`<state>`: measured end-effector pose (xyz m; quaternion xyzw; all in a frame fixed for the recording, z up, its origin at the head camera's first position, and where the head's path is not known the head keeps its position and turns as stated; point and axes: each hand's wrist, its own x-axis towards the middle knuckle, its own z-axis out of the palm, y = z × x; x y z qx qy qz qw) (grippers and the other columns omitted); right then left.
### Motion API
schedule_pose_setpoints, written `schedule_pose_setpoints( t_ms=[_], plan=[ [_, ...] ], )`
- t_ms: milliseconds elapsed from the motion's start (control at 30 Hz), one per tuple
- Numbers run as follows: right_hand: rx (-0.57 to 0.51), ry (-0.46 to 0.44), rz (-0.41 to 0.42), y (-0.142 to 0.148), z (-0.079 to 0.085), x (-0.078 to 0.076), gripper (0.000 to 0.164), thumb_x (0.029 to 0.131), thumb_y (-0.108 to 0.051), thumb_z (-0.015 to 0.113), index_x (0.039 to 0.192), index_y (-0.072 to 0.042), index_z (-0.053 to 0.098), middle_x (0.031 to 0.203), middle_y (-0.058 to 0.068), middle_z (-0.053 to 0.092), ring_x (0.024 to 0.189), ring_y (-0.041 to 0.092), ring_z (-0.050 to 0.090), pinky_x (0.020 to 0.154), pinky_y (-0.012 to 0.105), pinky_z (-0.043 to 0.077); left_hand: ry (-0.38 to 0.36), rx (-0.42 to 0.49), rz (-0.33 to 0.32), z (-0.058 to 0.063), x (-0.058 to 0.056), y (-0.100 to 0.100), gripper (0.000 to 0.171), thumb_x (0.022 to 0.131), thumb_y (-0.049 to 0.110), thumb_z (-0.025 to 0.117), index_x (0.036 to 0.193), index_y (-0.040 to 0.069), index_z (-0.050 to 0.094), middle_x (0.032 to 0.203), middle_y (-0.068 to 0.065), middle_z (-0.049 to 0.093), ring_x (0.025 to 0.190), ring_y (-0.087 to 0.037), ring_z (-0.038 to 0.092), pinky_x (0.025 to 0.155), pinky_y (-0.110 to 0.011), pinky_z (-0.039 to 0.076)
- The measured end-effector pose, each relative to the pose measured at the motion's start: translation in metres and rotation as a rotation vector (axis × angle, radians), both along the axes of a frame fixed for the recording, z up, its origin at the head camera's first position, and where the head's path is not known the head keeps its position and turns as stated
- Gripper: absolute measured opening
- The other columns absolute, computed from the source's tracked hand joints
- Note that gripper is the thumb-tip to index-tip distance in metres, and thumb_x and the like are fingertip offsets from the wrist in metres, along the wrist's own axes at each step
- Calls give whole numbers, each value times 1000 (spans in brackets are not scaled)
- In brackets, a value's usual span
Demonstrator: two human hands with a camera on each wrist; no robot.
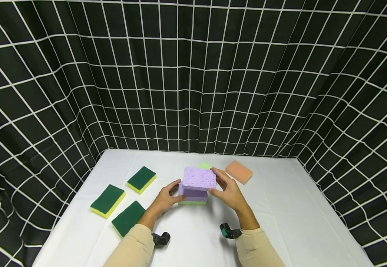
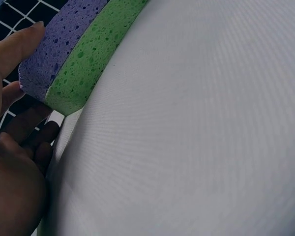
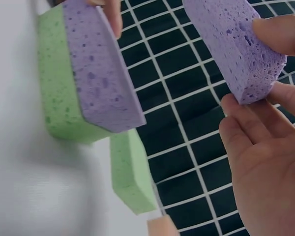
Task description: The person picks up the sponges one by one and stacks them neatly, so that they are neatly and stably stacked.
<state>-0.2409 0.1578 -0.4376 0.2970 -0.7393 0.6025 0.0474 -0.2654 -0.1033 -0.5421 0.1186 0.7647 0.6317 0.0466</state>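
Note:
My right hand [image 1: 230, 191] pinches a purple sponge [image 1: 199, 178] by its right end, thumb in front and fingers behind. In the right wrist view this raised purple sponge [image 3: 238, 46] hangs apart from the stack. Below it, a second purple sponge [image 3: 101, 73] lies flat on a light green sponge [image 1: 193, 203], which rests on the table. At the left end of that stack my left hand [image 1: 165, 198] holds the lower purple sponge [image 2: 64, 44] between thumb and fingers. The raised sponge hides much of the stack's top in the head view.
Three green-and-yellow sponges [image 1: 141, 179] lie on the left of the white table [image 1: 300, 215], one close by my left forearm. Behind the stack lies another light green sponge [image 1: 205, 165], partly hidden. An orange sponge [image 1: 239, 171] is at the back right. A black gridded curtain [image 1: 193, 92] encloses the table.

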Motion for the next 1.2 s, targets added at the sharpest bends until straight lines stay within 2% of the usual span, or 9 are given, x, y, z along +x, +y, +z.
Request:
schedule_pose_setpoints(
  t_ms=[167,333,633,767,967,1100,1200],
  plan=[
    [5,-41,0,-1,-22,-13,72,78,19,67,141,14,34,142,30,36,130,40,40,107,40,29,12,27,0,0,0,1,76,80,12,80,145,4,41,138,-19,49,132,-39,37,108,-55,22],
    [5,-59,0,-2,-41,-23,72,79,16,69,143,11,35,144,26,37,130,36,41,106,37,31,3,-3,3,2,0,0,77,78,14,81,145,9,44,139,-14,50,134,-35,35,110,-51,21],
    [11,-72,12,-5,-57,-31,72,77,16,70,141,11,38,142,24,40,130,35,42,106,33,32,8,-13,2,1,0,0,77,78,17,82,145,9,44,141,-14,47,134,-35,35,110,-50,21],
    [19,-90,22,-7,-62,-33,72,77,16,69,141,12,37,142,29,38,131,36,39,106,32,31,8,-5,1,0,0,0,78,78,18,82,145,8,43,141,-15,48,134,-36,35,110,-51,22],
    [48,-136,18,-9,-62,-30,72,77,18,68,141,15,34,143,32,35,133,39,36,107,37,30,3,5,-2,-5,-2,-1,78,78,18,82,145,9,43,138,-14,50,132,-36,37,109,-52,23],
    [56,-150,28,-11,-49,-22,71,77,18,66,140,18,33,142,32,36,132,42,34,107,42,29,4,-2,-2,-5,-2,-1,78,79,14,81,146,9,42,138,-15,50,132,-37,37,109,-53,23],
    [71,-157,31,-12,-40,-17,70,78,17,66,139,18,33,142,31,37,132,43,34,107,43,29,8,-8,-7,-2,-1,0,79,79,10,80,146,4,39,139,-19,48,132,-41,35,109,-55,22]
  ],
)
